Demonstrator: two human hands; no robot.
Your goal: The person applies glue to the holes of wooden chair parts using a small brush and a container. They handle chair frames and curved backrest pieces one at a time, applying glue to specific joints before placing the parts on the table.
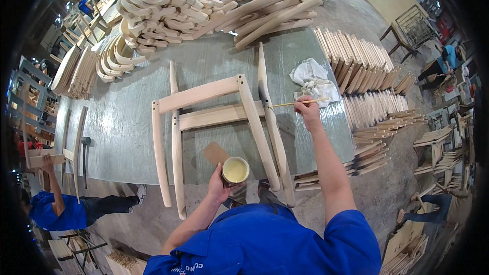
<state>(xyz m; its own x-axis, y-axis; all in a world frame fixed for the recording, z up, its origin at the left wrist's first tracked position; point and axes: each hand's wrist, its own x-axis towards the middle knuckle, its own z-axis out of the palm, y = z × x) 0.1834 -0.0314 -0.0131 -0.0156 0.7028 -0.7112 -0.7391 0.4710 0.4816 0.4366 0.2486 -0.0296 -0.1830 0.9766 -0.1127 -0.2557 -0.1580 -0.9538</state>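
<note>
My left hand [218, 187] grips a small round cup [247, 172] of pale yellow, glue-like liquid, held upright by the table's near edge. Pinched in my right hand [309, 113] is a thin wooden stick [281, 105]. Its tip reaches the dark-marked joint area of the right rear chair leg [271, 125]; whether it enters a hole is too small to tell. Two pale wooden chair frames lie on the table, one with its crossrail [201, 96] nearer the far side, the other with a lower crossrail [219, 116]. A brown flat piece [216, 153] lies near the cup.
The grey sheet-covered table [122, 137] bears a crumpled white rag [316, 81] at right. Curved wooden parts [163, 15] and long pieces [280, 18] are piled at the back. Stacked legs [356, 56] stand to the right. Another person [58, 209] handles a frame at left, near a mallet [85, 142].
</note>
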